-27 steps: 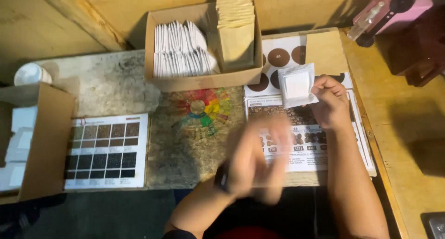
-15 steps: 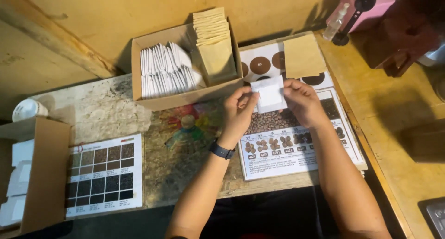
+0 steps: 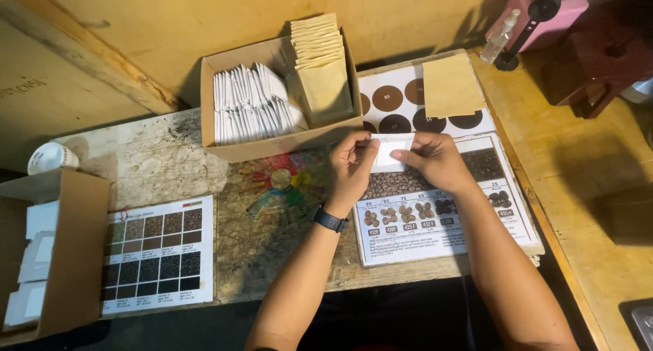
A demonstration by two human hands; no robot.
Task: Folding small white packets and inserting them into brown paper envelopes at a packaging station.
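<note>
Left hand (image 3: pixel 352 166) and right hand (image 3: pixel 430 159): both pinched shut on one small white packet (image 3: pixel 390 153), thumb and fingers closed at its left and right ends. The packet is held flat just above the top edge of a printed bean chart (image 3: pixel 442 228), near the middle of the workbench (image 3: pixel 170 160) and just in front of the cardboard box (image 3: pixel 272 99). One dark wristwatch (image 3: pixel 330 220) on the left wrist.

Under the hands, the bean chart runs to the bench's front edge, its lower right corner overhanging slightly. Behind it lies one sheet of dark colour discs (image 3: pixel 401 99), with one tan envelope (image 3: pixel 451 86) lying on its right part. The cardboard box touches that sheet's left edge; it holds a row of white packets (image 3: pixel 248 109), too many to count, and a stack of tan envelopes (image 3: pixel 321 69) standing at its right end.

Bare bench shows left of the hands, around one multicoloured wheel chart (image 3: pixel 280 181). At the front left edge lies one colour-swatch grid sheet (image 3: pixel 158 252); beside it one open carton (image 3: pixel 47 256) hangs past the left corner. One white cup (image 3: pixel 51 157) sits at the left edge.
</note>
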